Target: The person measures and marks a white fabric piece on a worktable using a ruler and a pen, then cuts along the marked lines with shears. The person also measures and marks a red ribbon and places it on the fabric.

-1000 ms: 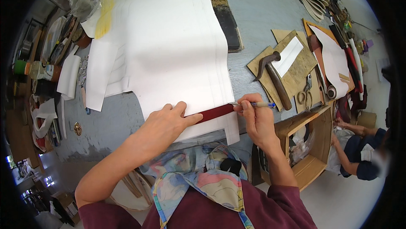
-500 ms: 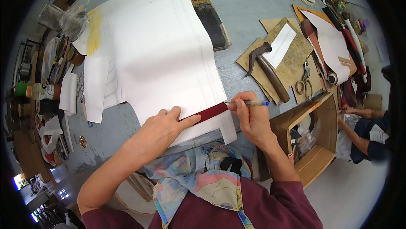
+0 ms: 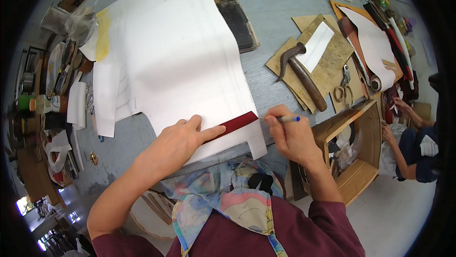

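Observation:
A large white sheet [image 3: 190,72] with faint pencil lines lies over the bench. Across its near edge runs a dark red strip [image 3: 240,122]. My left hand [image 3: 178,139] lies on the strip's left end, index finger stretched along it and fingers apart. That end is hidden beneath the hand. Just right of the strip's far end, my right hand [image 3: 295,136] is closed around a pen [image 3: 289,119] with a blue end. Its tip is raised off the strip and hard to make out.
Right of the sheet, a hammer [image 3: 306,84] rests on brown boards beside scissors [image 3: 344,88]. A dark block [image 3: 237,22] sits partly under the sheet. An open wooden drawer [image 3: 361,162] juts out at the right. Another person's hands [image 3: 396,114] are at far right; jars and tools line the left.
My right hand with the pen has moved slightly right, away from the strip's end. The left hand stays on the strip. The other person's hand at far right has risen.

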A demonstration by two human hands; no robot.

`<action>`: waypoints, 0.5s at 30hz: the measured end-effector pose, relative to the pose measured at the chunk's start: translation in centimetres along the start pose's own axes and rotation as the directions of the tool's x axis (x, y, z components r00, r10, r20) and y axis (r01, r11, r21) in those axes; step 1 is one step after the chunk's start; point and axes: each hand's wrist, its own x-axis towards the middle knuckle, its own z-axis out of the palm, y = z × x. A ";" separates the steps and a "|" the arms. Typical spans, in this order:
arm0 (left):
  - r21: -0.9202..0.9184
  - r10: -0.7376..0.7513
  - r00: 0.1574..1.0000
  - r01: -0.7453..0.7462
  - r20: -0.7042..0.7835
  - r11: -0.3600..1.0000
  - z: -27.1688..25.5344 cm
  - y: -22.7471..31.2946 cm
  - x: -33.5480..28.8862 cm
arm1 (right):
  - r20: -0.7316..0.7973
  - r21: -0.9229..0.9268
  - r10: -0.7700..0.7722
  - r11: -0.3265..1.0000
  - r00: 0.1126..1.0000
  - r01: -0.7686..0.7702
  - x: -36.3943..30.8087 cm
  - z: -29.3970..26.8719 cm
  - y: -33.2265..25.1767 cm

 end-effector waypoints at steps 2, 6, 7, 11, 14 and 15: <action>-0.039 0.012 1.000 -0.011 0.014 0.999 0.0 -0.7 0.1 | -0.062 0.102 -0.008 0.995 0.998 0.015 -0.1 0.3 -0.5; -0.157 0.086 0.996 -0.079 0.035 0.984 0.4 -2.8 0.9 | -0.006 0.608 0.034 0.794 0.999 -0.024 -1.2 3.7 -3.9; -0.182 0.127 0.992 -0.121 0.025 0.976 0.4 -3.3 1.0 | 0.052 0.632 -0.015 0.775 0.999 -0.021 -1.0 5.4 -4.9; -0.226 0.161 0.985 -0.144 0.060 0.963 0.0 -4.1 1.3 | 0.330 0.618 -0.108 0.776 0.938 -0.128 -0.4 10.2 -7.7; -0.233 0.118 0.985 -0.087 0.126 0.969 -0.5 -4.0 1.5 | 0.346 0.594 -0.196 0.803 0.918 -0.052 0.2 12.5 -8.6; -0.223 0.109 0.981 -0.071 0.161 0.972 -0.7 -3.9 1.7 | 0.357 0.578 -0.212 0.815 0.910 -0.037 0.2 12.9 -8.7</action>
